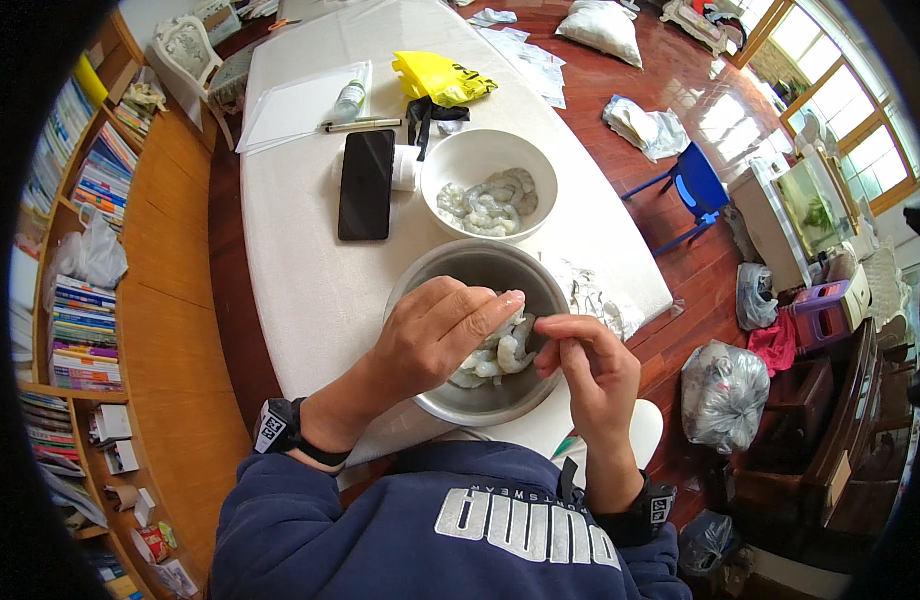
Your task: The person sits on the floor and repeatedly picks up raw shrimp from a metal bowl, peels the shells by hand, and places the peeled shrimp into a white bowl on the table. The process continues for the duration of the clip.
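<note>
Over the metal bowl [424,280] in front of me, both hands are close together. Several raw grey-white shrimp [507,352] lie inside it. My left hand [440,325] reaches over the bowl's left side with its fingers pressed together. Its thumb and whatever it may grip are hidden behind the back of the hand. At the bowl's right side, my right hand [598,368] has thumb and fingertips drawn into a pinch, and what is between them is too small to tell. Just beyond stands a white bowl [546,206] with more peeled-looking shrimp [490,203].
Left of the white bowl, a black phone [366,185] leans on a white roll [406,168]. Farther back are a yellow bag [442,78], a clear bottle [350,100], a pen [364,125] and paper. Crumpled white tissue [595,300] lies right of the metal bowl. A blue chair [698,178] stands rightward.
</note>
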A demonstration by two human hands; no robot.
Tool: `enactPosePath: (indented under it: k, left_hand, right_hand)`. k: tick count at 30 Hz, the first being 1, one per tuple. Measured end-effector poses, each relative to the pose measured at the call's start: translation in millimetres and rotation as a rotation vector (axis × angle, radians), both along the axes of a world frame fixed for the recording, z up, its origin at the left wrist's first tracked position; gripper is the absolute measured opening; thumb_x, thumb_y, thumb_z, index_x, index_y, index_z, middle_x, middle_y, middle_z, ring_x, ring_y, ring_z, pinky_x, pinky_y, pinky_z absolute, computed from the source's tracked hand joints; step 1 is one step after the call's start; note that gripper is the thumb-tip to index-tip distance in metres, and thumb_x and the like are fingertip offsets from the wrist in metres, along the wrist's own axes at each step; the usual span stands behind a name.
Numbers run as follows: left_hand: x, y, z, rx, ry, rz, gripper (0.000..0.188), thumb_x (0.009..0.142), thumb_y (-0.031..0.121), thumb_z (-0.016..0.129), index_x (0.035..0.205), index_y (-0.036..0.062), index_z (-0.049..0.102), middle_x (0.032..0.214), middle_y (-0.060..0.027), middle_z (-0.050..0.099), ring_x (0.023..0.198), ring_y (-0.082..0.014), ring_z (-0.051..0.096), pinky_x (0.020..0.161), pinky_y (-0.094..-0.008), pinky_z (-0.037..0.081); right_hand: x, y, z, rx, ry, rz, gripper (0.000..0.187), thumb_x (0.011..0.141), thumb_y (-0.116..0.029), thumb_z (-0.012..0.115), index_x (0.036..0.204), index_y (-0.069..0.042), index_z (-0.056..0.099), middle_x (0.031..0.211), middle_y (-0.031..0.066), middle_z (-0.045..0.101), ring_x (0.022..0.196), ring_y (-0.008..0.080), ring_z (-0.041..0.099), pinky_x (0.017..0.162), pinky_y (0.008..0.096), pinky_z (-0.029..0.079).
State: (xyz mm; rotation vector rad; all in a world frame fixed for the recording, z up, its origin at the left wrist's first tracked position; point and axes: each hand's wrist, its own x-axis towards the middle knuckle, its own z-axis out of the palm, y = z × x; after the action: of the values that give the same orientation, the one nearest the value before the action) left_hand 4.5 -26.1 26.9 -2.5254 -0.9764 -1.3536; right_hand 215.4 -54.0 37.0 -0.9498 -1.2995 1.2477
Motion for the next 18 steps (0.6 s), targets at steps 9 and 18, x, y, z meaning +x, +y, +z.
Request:
enactPosePath:
  k: [9, 18]
  left_hand:
    - [1, 0, 1, 0.029, 0.023, -0.066, 0.042, 0.077, 0.005, 0.072, 0.119, 0.0001, 0.069, 0.096, -0.0080, 0.065, 0.084, -0.0198, 0.064, 0.075, -0.0320, 0.056]
    - [1, -1, 2, 0.039, 0.022, -0.061, 0.041, 0.077, 0.004, 0.072, 0.117, 0.0002, 0.070, 0.095, -0.0067, 0.065, 0.082, -0.0183, 0.063, 0.075, -0.0317, 0.056]
  right_hand:
    - [-10, 7, 8, -0.375, 0.128, 0.177, 0.020, 0.094, -0.009, 0.070, 0.111, 0.002, 0.069, 0.084, -0.0021, 0.067, 0.074, 0.0029, 0.058, 0.065, 0.0178, 0.046]
    - [-7, 7, 0, -0.456, 0.385, 0.188, 0.011, 0.093, -0.009, 0.070, 0.099, 0.001, 0.068, 0.078, -0.0002, 0.061, 0.063, 0.0053, 0.047, 0.055, 0.0193, 0.035]
